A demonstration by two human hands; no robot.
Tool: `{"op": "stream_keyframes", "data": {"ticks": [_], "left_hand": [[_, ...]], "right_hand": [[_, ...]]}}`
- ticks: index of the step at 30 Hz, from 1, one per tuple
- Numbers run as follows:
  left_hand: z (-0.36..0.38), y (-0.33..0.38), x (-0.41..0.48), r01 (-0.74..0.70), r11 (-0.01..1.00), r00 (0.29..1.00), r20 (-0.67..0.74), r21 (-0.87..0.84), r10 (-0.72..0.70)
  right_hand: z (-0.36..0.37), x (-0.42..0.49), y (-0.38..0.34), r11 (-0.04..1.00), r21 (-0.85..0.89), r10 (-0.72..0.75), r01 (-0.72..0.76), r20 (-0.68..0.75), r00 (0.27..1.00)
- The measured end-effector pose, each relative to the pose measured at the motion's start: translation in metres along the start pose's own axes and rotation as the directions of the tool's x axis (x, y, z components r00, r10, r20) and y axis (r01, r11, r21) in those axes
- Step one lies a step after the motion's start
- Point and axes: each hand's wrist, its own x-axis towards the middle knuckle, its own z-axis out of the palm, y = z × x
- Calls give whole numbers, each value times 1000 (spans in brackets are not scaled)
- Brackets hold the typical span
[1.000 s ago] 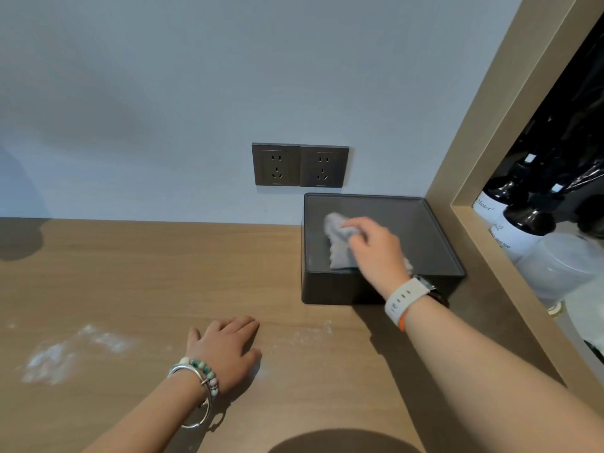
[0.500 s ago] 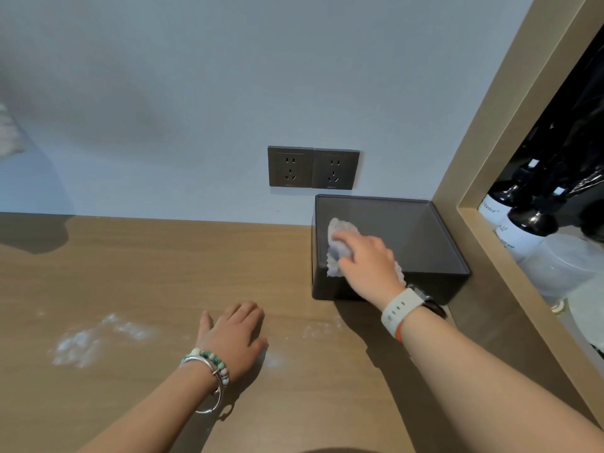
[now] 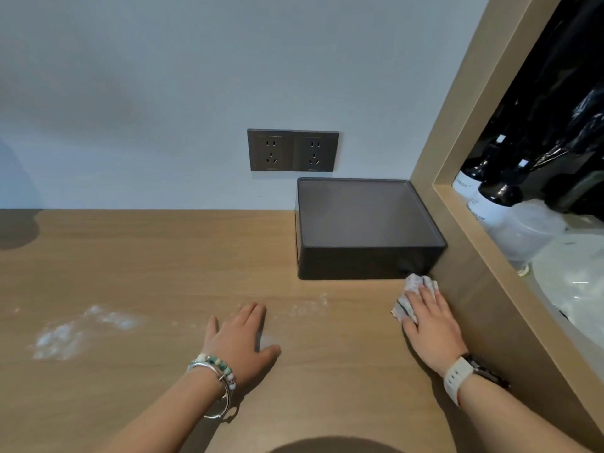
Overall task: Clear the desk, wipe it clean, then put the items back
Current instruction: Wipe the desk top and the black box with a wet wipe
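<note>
At desk level, far right corner: a crumpled grey-white cloth (image 3: 412,291) is pressed flat to the wooden desk (image 3: 157,256) by the right hand (image 3: 431,325). The fingers (image 3: 425,297) are held straight and together on top of the cloth; nothing is gripped. Cloth edges are seen past the fingertips and along the thumb side; the part under the palm is hidden. The cloth's far end lies just beside the front wall of a black open-topped tray (image 3: 359,268), near its right corner; contact cannot be confirmed.

The left hand (image 3: 242,338) is laid palm down on the desk, fingers straight and slightly spread, holding nothing. Beaded and metal bracelets (image 3: 215,376) are worn on that wrist, a white-strapped watch (image 3: 459,379) on the other.

White powdery smears (image 3: 68,333) are noted left of the left hand, fainter ones (image 3: 307,307) between hand and tray.

Two dark wall sockets (image 3: 292,150) are mounted above the tray. Dark bottles (image 3: 490,199) with white labels are seen in the shelf opening at right; label script is too small to be read, and the bottles are partly cut off by the frame (image 3: 457,125).
</note>
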Motion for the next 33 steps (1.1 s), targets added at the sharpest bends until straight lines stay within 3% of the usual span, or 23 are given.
{"op": "stream_keyframes", "data": {"ticks": [4, 7, 9, 10, 11, 13, 14, 16, 18, 20, 22, 23, 26, 28, 30, 33], "left_hand": [[-3, 1, 3, -1, 1000, 998, 60, 16, 0], [-4, -3, 3, -7, 999, 997, 72, 32, 5], [-3, -3, 2, -19, 998, 996, 94, 65, 13], [-3, -3, 2, -27, 996, 995, 100, 88, 18], [-4, -3, 3, -31, 994, 994, 105, 105, 20], [-5, -4, 3, -32, 992, 993, 120, 119, 18], [-5, -4, 4, -33, 991, 992, 123, 126, 17], [-4, -3, 4, -41, 988, 992, 126, 148, 22], [-3, -4, 3, -51, 985, 991, 134, 166, 28], [-3, -7, 3, -55, 983, 991, 133, 173, 33], [-3, -10, 3, -64, 982, 991, 126, 178, 42], [-3, -10, 3, -70, 981, 991, 126, 183, 47], [1, -11, 4, -75, 978, 991, 125, 197, 51], [3, -12, 3, -75, 977, 992, 117, 200, 52], [6, -16, 0, -69, 980, 996, 63, 187, 58], [7, -25, -9, -81, 978, 996, -23, 192, 87]], "right_hand": [[12, 2, -24, 998, 53, 35, -39, 75, 997], [14, -31, -78, 943, 228, -280, 242, 154, 948], [10, -49, -93, 867, 258, -463, 427, 95, 881], [11, -41, -84, 862, 238, -465, 448, 18, 885], [10, -30, -67, 904, 205, -383, 376, -3, 924], [5, -13, -26, 990, 91, -106, 104, 19, 994], [3, -11, -10, 998, 55, 9, -9, -5, 1000], [6, -13, -9, 995, 45, 93, -91, -44, 995], [12, -24, -41, 996, 81, 30, -27, -45, 999], [15, -41, -73, 973, 128, -199, 194, 27, 980], [15, -56, -80, 946, 156, -303, 285, 107, 947], [13, -56, -68, 959, 143, -259, 245, 88, 962], [7, -53, -17, 993, 77, 93, -92, -5, 996], [1, -59, -12, 979, 85, 185, -183, -12, 983], [6, -69, -38, 976, 183, 110, -115, 40, 993], [14, -92, -80, 956, 254, -178, 147, 103, 979]]}}
